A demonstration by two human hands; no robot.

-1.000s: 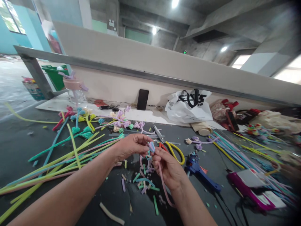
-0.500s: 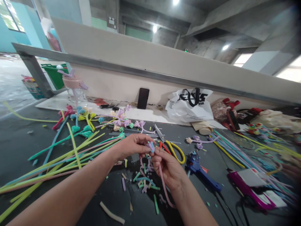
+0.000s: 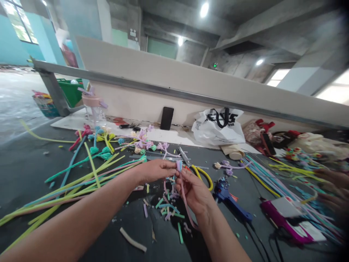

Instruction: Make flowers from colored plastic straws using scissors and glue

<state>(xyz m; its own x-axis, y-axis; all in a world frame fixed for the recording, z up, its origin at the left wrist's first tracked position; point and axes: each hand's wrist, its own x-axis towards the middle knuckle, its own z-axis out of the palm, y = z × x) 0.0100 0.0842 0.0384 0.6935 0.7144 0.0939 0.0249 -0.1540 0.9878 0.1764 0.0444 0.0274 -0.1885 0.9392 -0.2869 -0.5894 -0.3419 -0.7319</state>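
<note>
A dark table (image 3: 24,171) fills the scene, strewn on the left with long yellow, green and blue pipe cleaners (image 3: 68,185) and, far right of centre, a white plastic bag (image 3: 218,127) against a pale wall. Near the middle, the left hand (image 3: 154,170) and right hand (image 3: 192,191) meet, each pinching a pink pipe cleaner (image 3: 183,193) whose folded lilac tip sits between the fingertips. A blue glue gun (image 3: 229,200), yellow-handled scissors (image 3: 200,173) and short cut scraps (image 3: 166,211) lie just beside them.
</note>
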